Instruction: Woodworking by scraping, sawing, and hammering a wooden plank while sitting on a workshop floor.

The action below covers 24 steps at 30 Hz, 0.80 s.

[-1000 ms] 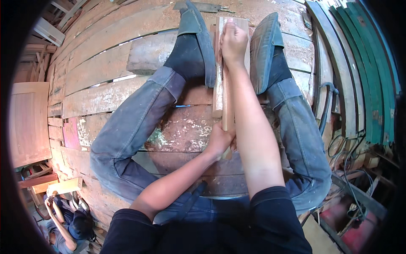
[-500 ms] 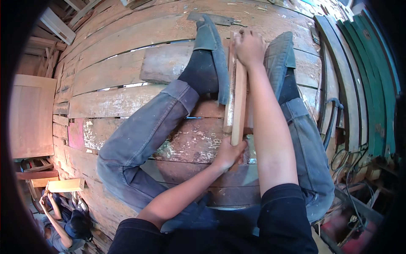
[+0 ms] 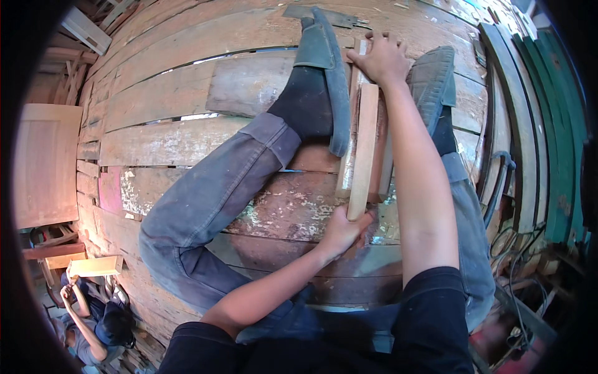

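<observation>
Worn, gapped planks make up the floor (image 3: 149, 146), with sawdust and flaking pale paint on it, and the person sits on it, knees bent outward. The left hand (image 3: 341, 232) is closed around the near end of a wooden bar (image 3: 365, 143), which points away from the body between the shoes; gripping it at that end probably lets one hand steer its whole length. The right hand (image 3: 383, 59) is open, fingers spread, just beyond the bar's far end and over the far part of a longer pale-edged strip (image 3: 347, 171). It grips nothing, and the spread suggests steadying, though how firmly it bears down I cannot tell.

The strip and a reddish-brown board (image 3: 379, 181) lie lengthwise under the bar, perhaps as a bed for it. The left shoe (image 3: 327, 87) and right shoe (image 3: 430, 81) flank this wood, their soles turned inward as if to fence it in; whether both touch it is unclear.

Farther out, long green planks (image 3: 548, 131) lie lengthwise at the right, seemingly stacked out of the way. At the lower left, a co-worker (image 3: 115, 327) has raised hands at a pale board (image 3: 96, 266), apparently supporting it.
</observation>
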Available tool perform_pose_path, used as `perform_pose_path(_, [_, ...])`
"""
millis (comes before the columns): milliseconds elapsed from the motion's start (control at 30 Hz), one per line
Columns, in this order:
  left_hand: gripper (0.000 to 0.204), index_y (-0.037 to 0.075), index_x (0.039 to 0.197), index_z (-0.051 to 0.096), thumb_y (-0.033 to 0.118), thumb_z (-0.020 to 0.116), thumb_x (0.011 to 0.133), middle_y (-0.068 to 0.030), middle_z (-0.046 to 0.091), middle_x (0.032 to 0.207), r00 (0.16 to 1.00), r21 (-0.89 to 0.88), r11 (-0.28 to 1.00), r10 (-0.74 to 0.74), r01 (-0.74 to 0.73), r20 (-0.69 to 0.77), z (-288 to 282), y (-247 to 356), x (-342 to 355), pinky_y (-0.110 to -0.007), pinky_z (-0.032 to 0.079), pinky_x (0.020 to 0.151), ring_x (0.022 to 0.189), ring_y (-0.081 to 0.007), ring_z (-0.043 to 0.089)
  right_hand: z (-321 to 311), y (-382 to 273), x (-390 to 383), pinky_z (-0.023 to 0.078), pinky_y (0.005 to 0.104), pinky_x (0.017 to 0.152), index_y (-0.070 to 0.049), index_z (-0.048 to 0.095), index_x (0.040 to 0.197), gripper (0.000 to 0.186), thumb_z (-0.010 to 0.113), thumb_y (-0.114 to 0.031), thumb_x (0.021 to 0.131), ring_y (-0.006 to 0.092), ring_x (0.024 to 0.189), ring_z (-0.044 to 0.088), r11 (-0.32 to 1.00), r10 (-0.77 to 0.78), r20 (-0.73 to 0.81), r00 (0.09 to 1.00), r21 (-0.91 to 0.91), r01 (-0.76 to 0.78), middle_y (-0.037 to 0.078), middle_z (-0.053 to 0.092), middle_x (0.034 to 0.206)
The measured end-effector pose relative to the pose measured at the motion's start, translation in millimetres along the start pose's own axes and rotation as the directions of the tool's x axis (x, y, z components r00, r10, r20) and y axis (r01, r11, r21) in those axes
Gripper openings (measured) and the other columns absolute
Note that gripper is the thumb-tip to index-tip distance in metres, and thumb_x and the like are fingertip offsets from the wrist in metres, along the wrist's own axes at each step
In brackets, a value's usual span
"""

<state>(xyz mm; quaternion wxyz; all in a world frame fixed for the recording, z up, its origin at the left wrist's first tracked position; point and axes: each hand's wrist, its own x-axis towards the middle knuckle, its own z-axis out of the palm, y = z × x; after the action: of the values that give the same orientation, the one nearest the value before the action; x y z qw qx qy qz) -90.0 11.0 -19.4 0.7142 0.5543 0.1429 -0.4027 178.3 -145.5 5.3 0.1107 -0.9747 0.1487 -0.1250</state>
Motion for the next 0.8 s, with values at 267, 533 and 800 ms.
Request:
perform_pose_path(267, [0.015,0.0,0.087,0.051,0.011,0.06,0.09,-0.0029,0.049,0.055,0.994,-0.096,0.994,0.051,-0.042,0.092,-7,0,15,-0.027,0.042,0.038,0.038,-0.0133,0.049,6,6,12,0.045,0.0517,0.093,-0.027,0.06,0.12,0.057,0.073,-0.05,0.069,0.0437,0.122,0.04,0.994,-0.093,-0.07,0.993,0.042,0.096,0.009,0.045,0.135])
perform_pose_path(533, [0.017,-0.001,0.087,0.051,0.012,0.061,0.089,-0.0028,0.05,0.055,0.998,-0.071,0.997,0.019,-0.015,0.052,-3,18,9,-0.027,0.041,0.037,0.038,-0.013,0.048,-39,-16,18,0.038,0.048,0.1,-0.01,0.062,0.112,0.052,0.073,-0.04,0.071,0.039,0.117,0.048,0.979,0.006,-0.045,0.999,0.202,0.003,0.016,0.057,0.121])
perform_pose_path(800, [0.019,-0.001,0.087,0.05,0.012,0.063,0.087,-0.0012,0.05,0.056,0.997,0.015,0.997,0.074,-0.074,0.023,-13,5,16,-0.028,0.04,0.037,0.039,-0.0115,0.049,-22,-26,8,0.047,0.0391,0.075,-0.003,0.063,0.083,0.026,0.064,-0.029,0.085,0.0273,0.086,0.06,0.754,0.094,-0.415,0.905,0.623,0.208,0.016,0.064,0.092])
